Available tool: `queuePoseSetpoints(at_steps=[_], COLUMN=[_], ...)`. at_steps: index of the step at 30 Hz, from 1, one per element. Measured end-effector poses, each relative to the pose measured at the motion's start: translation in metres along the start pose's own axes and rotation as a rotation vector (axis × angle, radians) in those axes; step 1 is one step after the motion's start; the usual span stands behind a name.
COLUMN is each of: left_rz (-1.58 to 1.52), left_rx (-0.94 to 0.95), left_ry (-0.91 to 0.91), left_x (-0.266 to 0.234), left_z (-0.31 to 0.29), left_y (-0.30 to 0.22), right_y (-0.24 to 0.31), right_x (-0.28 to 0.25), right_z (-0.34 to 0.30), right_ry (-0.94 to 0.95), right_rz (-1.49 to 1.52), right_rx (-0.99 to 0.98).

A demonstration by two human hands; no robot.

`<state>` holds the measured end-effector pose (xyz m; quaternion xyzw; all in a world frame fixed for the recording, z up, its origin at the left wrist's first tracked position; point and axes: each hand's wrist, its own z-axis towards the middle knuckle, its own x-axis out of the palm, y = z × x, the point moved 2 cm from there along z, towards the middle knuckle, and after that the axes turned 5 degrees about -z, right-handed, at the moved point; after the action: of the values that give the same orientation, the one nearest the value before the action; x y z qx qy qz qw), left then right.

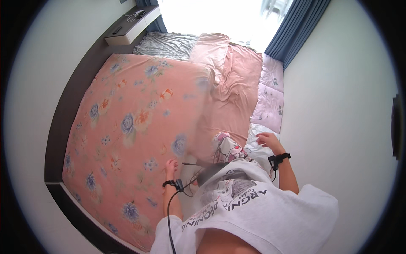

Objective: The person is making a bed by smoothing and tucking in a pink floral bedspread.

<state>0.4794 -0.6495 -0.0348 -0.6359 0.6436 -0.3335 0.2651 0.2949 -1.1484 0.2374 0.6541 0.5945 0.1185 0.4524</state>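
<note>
A pink fitted sheet (139,101) with blue and orange flowers covers the mattress on my left. My left hand (171,166) is over the near right part of this sheet, its fingers loosely bent and nothing visible in them. On the other side of my body, my right hand (267,140) hovers with fingers apart, holding nothing. Just beyond it lies a white cloth (256,132). A rumpled plain pink blanket (237,93) spreads ahead, beside the mattress. Both wrists carry black straps with small devices, and a cable runs from the left one.
A lilac quilt (270,99) lies along the right wall. Toward the window are a grey plush blanket (167,45) and blue curtains (296,31). The dark bed frame (63,139) edges the mattress; a shelf (131,25) at the back left bears a remote and cables.
</note>
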Motion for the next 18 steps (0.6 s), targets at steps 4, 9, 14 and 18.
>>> queuePoseSetpoints(at_steps=[4, 9, 14, 18], left_rz=[0.122, 1.095, 1.37, 1.388], left_rx=[-0.003, 0.435, 0.322, 0.328], left_ry=[0.019, -0.092, -0.081, -0.129], left_x=[0.056, 0.206, 0.329, 0.433], left_z=[0.083, 0.207, 0.362, 0.481], left_y=[-0.028, -0.114, -0.136, -0.125], right_y=[0.0, 0.035, 0.06, 0.055], right_x=[-0.015, -0.052, 0.044, 0.064], right_z=[0.119, 0.387, 0.763, 0.982], right_ry=[-0.056, 0.082, 0.128, -0.195], right_rz=[-0.008, -0.031, -0.242, -0.218], right_rx=[0.081, 0.002, -0.334, -0.399])
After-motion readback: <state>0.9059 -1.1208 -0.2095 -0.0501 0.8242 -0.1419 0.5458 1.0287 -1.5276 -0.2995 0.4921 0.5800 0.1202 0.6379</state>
